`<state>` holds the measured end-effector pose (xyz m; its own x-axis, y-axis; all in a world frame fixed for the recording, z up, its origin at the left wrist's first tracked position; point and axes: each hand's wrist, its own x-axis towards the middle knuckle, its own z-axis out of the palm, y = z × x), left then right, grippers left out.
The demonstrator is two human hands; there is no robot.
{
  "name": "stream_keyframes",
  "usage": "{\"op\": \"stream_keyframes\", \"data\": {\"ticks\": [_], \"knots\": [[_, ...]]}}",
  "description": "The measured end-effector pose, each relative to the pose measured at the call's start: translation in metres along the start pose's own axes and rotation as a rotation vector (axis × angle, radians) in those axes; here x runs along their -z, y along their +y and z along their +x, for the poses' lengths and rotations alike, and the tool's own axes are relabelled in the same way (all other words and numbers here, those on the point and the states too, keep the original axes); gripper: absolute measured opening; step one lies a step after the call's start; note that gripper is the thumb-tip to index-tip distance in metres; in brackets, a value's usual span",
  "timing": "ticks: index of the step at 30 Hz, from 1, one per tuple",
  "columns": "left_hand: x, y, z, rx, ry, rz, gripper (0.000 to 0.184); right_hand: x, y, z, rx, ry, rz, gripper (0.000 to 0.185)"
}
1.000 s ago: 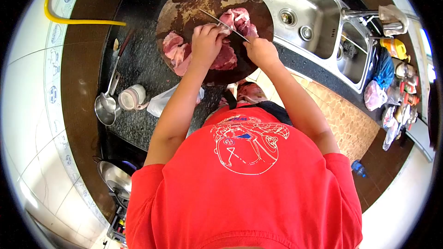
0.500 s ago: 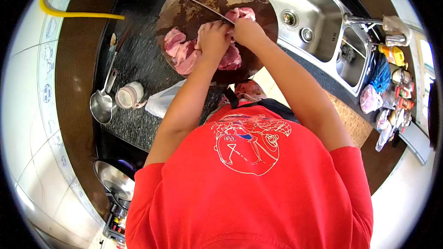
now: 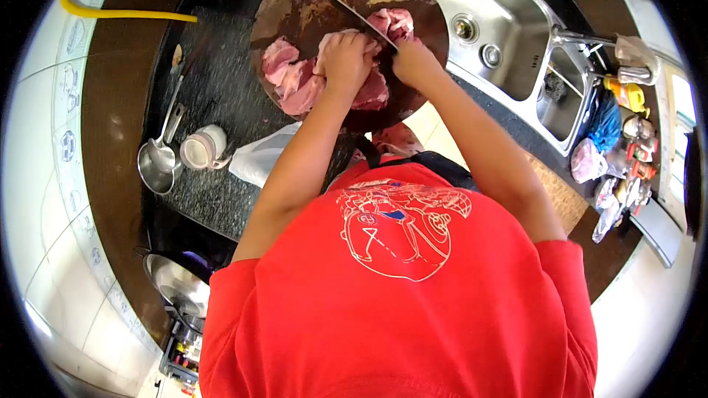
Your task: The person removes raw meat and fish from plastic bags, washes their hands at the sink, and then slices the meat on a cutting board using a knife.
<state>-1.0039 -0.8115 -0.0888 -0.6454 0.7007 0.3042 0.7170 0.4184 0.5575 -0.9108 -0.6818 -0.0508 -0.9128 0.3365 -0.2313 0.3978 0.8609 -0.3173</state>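
Chunks of raw meat point(image 3: 301, 93) lie on a round, stained wooden chopping board point(image 3: 295, 11). My left hand point(image 3: 348, 61) is closed over a piece of the meat near the board's middle, its fingers curled and pressing down. In my right hand point(image 3: 416, 63) is the handle of a knife point(image 3: 360, 16), whose long blade points up and to the left. The blade runs between the meat under my left hand and a separate piece of meat point(image 3: 393, 23) on its far right side. The knife's handle is hidden in my fist.
A steel double sink point(image 3: 509, 15) sits right of the board. To the left on the dark counter point(image 3: 214, 96) stand a mug point(image 3: 204, 149), a small pot point(image 3: 160, 173) with a ladle, and a white plastic bag point(image 3: 262, 158). Jars and bags point(image 3: 605, 133) line the far right.
My right hand and the knife have shifted right and slightly down, away from my left hand. The gap between the far right piece and the held meat has widened.
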Motion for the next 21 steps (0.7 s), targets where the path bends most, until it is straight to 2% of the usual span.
{"op": "stream_keyframes", "data": {"ticks": [2, 4, 5, 7, 9, 12, 14, 15, 16, 17, 19, 21], "knots": [[0.004, 0.002, 0.000, -0.025, -0.018, 0.035, 0.023, 0.015, -0.025, 0.030, -0.035, -0.023, 0.062, 0.022], [0.008, 0.003, 0.001, 0.009, -0.034, 0.053, 0.023, 0.030, -0.034, 0.044, -0.072, -0.235, -0.080, 0.023], [0.009, 0.006, 0.000, -0.004, -0.033, 0.052, 0.023, 0.019, -0.028, 0.037, -0.169, -0.224, -0.009, 0.020], [0.005, 0.005, 0.003, 0.110, -0.013, 0.123, 0.019, -0.003, -0.003, -0.001, 0.002, 0.023, -0.055, 0.021], [0.006, 0.008, 0.004, 0.109, -0.004, 0.159, 0.019, 0.006, 0.013, -0.048, -0.290, -0.197, 0.140, 0.023], [0.004, 0.004, -0.005, 0.061, 0.068, 0.171, 0.018, 0.007, 0.022, -0.090, -0.410, -0.240, 0.166, 0.024], [0.009, 0.005, -0.003, -0.072, -0.042, 0.151, 0.018, 0.005, 0.019, -0.079, -0.368, -0.193, 0.191, 0.021], [0.014, 0.009, -0.003, -0.034, -0.148, 0.159, 0.021, 0.002, 0.015, -0.064, -0.342, -0.164, 0.201, 0.020], [0.016, 0.011, -0.005, -0.044, -0.151, 0.167, 0.021, 0.004, 0.009, -0.045, -0.299, -0.249, 0.133, 0.019], [0.018, 0.013, -0.005, -0.058, -0.173, 0.161, 0.023, 0.013, -0.004, -0.033, -0.293, -0.169, 0.165, 0.018], [0.024, 0.015, -0.009, -0.081, -0.198, 0.168, 0.026, 0.017, -0.010, -0.027, -0.276, -0.194, 0.173, 0.019], [0.028, 0.014, -0.004, 0.008, -0.161, 0.243, 0.024, 0.016, -0.004, -0.035, -0.272, -0.230, 0.162, 0.021]]}}
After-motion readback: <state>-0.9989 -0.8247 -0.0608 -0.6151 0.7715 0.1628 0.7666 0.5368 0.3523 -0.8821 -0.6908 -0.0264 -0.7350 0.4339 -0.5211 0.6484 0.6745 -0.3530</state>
